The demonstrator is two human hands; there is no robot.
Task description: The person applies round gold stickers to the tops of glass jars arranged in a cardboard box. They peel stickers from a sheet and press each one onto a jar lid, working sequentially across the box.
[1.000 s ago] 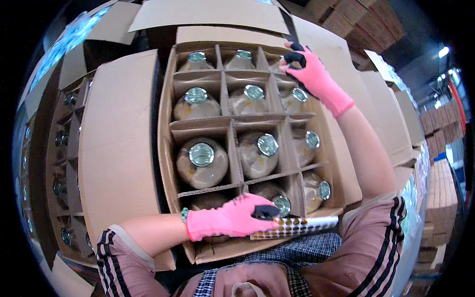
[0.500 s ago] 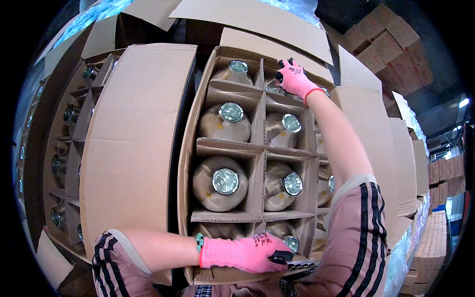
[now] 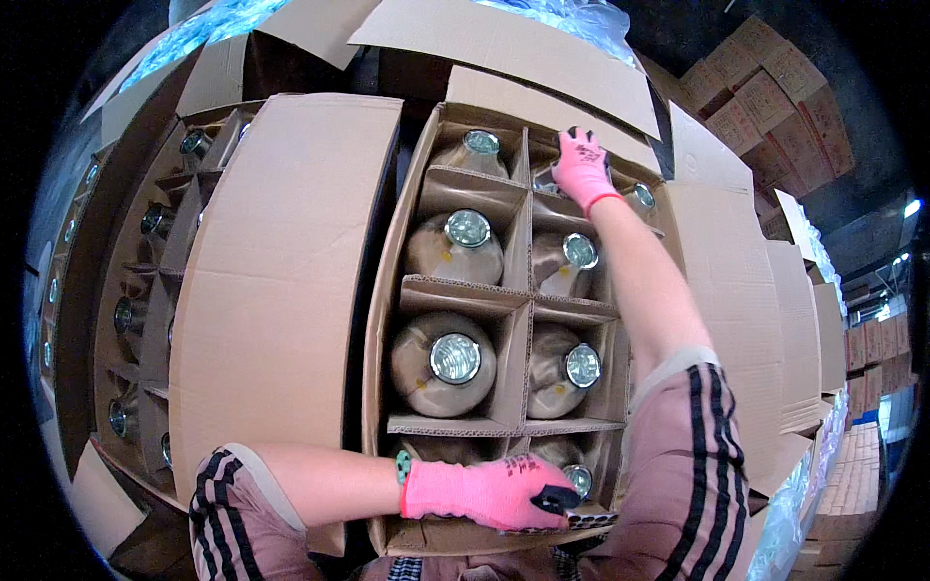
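Note:
My left hand [image 3: 489, 489], in a pink glove with black fingertips, reaches across the near row of the open carton [image 3: 376, 387]. It is closed on a sheet with dark round dots [image 3: 591, 521], beside a bottle's mouth. Toward the carton's far side, my right hand [image 3: 584, 169], gloved alike, has its fingers curled down over a glass bottle [image 3: 544, 181] in a far compartment. What its fingertips hold or press is hidden. Round-bellied glass bottles with wide mouths, such as this one [image 3: 444, 373], stand upright between cardboard dividers [image 3: 475, 288]. Several bear a small yellow spot.
On the left, a raised flap [image 3: 281, 281] stands between this carton and another carton of bottles [image 3: 126, 320]. More open flaps [image 3: 727, 320] lie to the right. Stacked boxes [image 3: 775, 111] and shiny plastic wrap [image 3: 572, 17] are farther back.
The view has shifted slightly, so the carton sits a little lower and farther right. My right hand stays at the far compartment, its fingers turned more upright. The left hand keeps its hold.

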